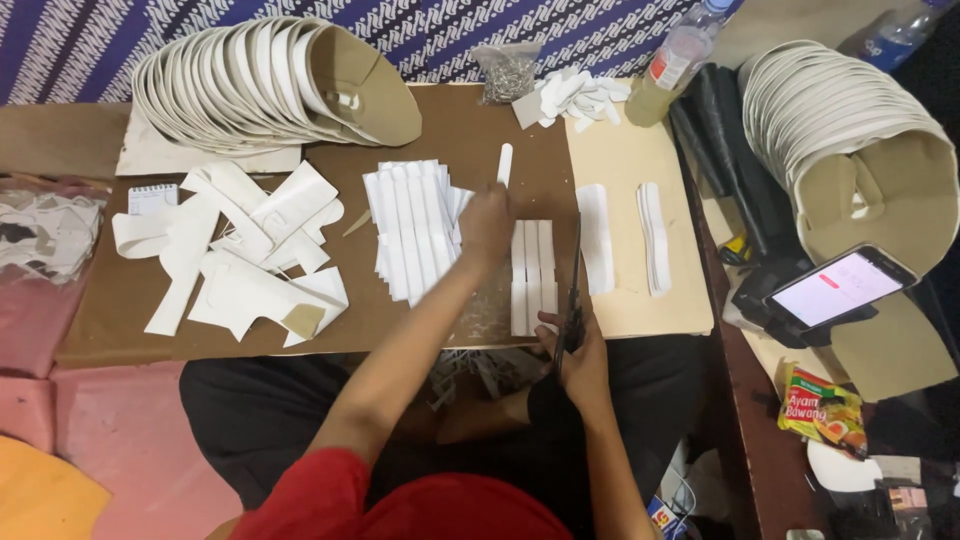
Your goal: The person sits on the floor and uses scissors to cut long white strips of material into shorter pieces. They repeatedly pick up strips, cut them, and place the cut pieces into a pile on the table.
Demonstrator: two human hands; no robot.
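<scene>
White paper strips [412, 228], brown board [130, 310], blue-and-white patterned cloth [480, 30], red sleeve [320, 490]

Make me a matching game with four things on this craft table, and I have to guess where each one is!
Things:
1. scissors
2. phone
3. single white strip
4. snack packet

Places:
A. lower right, below the phone
B. in the right hand
C. propped at the right, screen lit
D. in the left hand, above the brown board

Pairs: 1-B, 2-C, 3-D, 4-A
</scene>
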